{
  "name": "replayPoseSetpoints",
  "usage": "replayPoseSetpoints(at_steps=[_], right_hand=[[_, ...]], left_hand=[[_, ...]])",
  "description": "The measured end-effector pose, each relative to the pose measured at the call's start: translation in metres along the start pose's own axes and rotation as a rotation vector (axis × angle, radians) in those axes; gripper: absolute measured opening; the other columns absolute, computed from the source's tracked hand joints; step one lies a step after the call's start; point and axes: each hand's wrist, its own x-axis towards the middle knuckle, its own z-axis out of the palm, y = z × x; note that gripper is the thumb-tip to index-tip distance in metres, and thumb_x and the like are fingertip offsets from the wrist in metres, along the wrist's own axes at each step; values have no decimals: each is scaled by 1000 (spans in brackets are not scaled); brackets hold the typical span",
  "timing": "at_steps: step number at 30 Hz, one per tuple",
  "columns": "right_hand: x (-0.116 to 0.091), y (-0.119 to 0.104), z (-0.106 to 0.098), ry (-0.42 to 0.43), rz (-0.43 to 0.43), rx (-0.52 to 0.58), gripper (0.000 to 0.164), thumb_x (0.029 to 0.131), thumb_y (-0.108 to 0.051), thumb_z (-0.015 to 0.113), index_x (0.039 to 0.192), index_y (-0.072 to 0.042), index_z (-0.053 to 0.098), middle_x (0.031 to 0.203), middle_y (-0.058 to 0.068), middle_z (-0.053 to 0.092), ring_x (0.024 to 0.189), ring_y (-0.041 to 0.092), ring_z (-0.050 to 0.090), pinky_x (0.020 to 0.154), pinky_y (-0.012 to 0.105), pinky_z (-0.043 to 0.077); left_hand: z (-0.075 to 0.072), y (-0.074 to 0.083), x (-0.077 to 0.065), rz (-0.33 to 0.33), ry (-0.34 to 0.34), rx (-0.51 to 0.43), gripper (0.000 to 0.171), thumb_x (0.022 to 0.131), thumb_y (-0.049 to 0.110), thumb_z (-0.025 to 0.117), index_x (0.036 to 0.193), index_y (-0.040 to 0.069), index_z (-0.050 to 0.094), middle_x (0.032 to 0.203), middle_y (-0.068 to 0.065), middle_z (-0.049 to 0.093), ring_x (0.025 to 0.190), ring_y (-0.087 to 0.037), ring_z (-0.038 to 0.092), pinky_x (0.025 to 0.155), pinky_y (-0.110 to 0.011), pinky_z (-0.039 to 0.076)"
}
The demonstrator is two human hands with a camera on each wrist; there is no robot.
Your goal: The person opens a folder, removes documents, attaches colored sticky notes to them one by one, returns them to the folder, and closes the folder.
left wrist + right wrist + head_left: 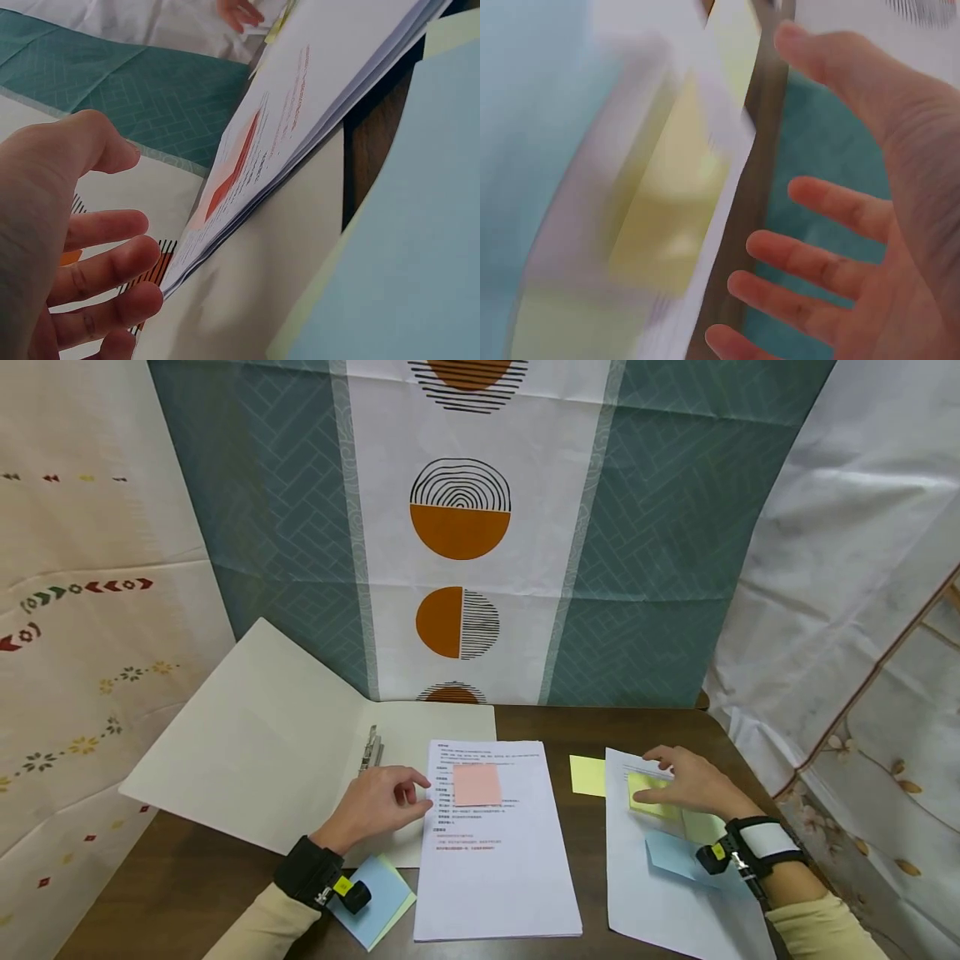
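Observation:
My left hand (pixel 378 806) hovers at the left edge of a stack of printed paper (pixel 495 893), its fingers loosely bent and holding nothing. A pink sticky note (pixel 477 785) lies on the upper part of that stack. Over a second paper stack (pixel 637 902) on the right is my right hand (pixel 693 785), fingers spread with nothing between them. Beneath and beside it are a yellow sticky note (pixel 649 795), a pale green note (pixel 701 827) and a blue note (pixel 675 857). In the right wrist view, the right hand's fingers (pixel 817 262) look apart from the paper.
An open cream folder (pixel 255 743) with a metal clip (pixel 370 750) lies at the left, its cover raised. Blue and green sticky notes (pixel 375 897) lie below the left wrist. Another yellow note (pixel 587 776) sits between the stacks. Patterned cloth (pixel 652 527) hangs behind the brown table (pixel 202 868).

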Motion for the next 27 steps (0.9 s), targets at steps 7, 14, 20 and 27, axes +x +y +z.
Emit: replayPoseSetpoints(at_steps=[7, 14, 20, 27], right_hand=[[14, -42, 11, -17, -119, -1, 84, 81, -55, 97, 147, -11, 69, 134, 22, 72, 117, 41, 73, 84, 59, 62], [26, -54, 17, -29, -138, -34, 85, 79, -54, 98, 146, -12, 69, 136, 22, 71, 118, 41, 72, 84, 61, 61], [41, -61, 22, -56, -192, -90, 87, 76, -51, 99, 147, -10, 69, 135, 19, 71, 120, 37, 71, 85, 61, 62], [63, -66, 28, -118, -213, -197, 87, 76, -49, 99, 147, -11, 68, 138, 17, 70, 109, 28, 66, 85, 53, 60]], left_hand=[[-2, -1, -2, 12, 0, 5, 24, 92, 32, 88, 111, 17, 86, 77, 13, 67, 70, -2, 55, 65, -22, 50], [-6, -1, -3, 33, 8, 11, 22, 93, 29, 88, 110, 16, 86, 76, 12, 67, 70, 0, 54, 65, -22, 48], [-4, 0, -2, 4, 2, 10, 25, 92, 32, 88, 111, 17, 87, 76, 13, 67, 70, -3, 55, 65, -22, 50], [-3, 1, -3, 32, 7, -2, 25, 92, 33, 88, 111, 16, 86, 76, 12, 68, 69, -1, 53, 63, -21, 49]])
